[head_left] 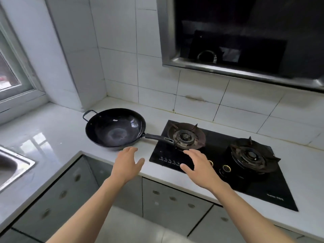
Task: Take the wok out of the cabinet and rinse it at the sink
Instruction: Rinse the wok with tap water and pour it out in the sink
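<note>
Two hands reach forward over the surface's front edge, and neither holds anything. On the left hand the grip is spread, fingers straight and thumb out to the side, its fingertips close to the near rim of the wok but not touching it. On the right hand the grip is spread too, palm down over the front strip of the hob, where a row of small printed symbols and two brass-ringed knobs sit.

Just beyond the left hand, the wok stands upright on the white surface. It is dark and its bowl holds nothing solid; a pale dull ring shows at the bottom and a few light glints on the wall. Its long handle points toward the right hand and its end lies over the hob's left edge, beside the left burner. A small loop handle sits on the far-left rim.

Right of the right hand is the second burner. Far left of the left hand, a corner of the steel sink shows; its contents are out of view.

Below the hands are grey cabinet doors, all closed. Beyond everything, white wall tiles and a dark hood.
</note>
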Demonstrator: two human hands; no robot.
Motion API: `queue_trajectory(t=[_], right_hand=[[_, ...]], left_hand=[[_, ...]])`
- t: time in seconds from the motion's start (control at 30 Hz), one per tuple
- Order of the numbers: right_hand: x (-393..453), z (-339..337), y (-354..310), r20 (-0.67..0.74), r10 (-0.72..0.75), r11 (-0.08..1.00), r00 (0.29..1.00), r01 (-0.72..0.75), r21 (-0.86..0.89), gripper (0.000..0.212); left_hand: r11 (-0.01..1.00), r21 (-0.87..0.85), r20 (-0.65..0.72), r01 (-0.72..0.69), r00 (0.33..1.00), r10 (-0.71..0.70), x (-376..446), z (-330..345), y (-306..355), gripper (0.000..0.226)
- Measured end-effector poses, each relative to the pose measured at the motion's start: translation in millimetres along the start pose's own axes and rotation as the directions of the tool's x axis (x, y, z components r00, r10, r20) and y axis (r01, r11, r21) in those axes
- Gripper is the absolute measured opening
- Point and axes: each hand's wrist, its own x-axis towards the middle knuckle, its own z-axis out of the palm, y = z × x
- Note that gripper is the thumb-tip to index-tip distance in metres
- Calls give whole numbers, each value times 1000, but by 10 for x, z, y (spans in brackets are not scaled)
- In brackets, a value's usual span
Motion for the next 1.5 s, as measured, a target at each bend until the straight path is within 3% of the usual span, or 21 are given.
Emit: queue_trajectory(t=[0.33, 0.57, 0.77, 0.97, 1.1, 1.3, 1.5], right_hand=[[873, 318, -478, 46, -107, 993, 993, 109, -52, 58], [1878, 536, -565, 48, -194, 980, 980, 191, 50, 57], [2566, 647, -614, 65, -224, 970, 972, 216, 110, 57], [2971, 896, -584, 152, -195, 979, 969, 182, 94, 61], [3215, 1096, -570, 254, -128, 991, 959, 133, -6, 68], [3450, 1357, -727, 334, 15, 990, 942, 33, -136, 70], [3486, 1545, -831, 406, 170, 944, 898, -30, -330, 81]], left_hand=[[999, 23, -36, 44, 998, -43, 527, -439, -727, 51], [983, 118, -112, 137, 986, -124, 1138, -664, -964, 33], [956, 200, -156, 213, 971, -184, 1625, -958, -1132, 43], [932, 286, -68, 222, 975, -211, 2009, -1142, -1453, 42], [927, 330, -12, 180, 982, -186, 2315, -1250, -1765, 41], [917, 399, 120, 3, 991, -56, 2873, -1486, -2275, 36], [846, 488, 318, -212, 946, 54, 3406, -1509, -2827, 65]])
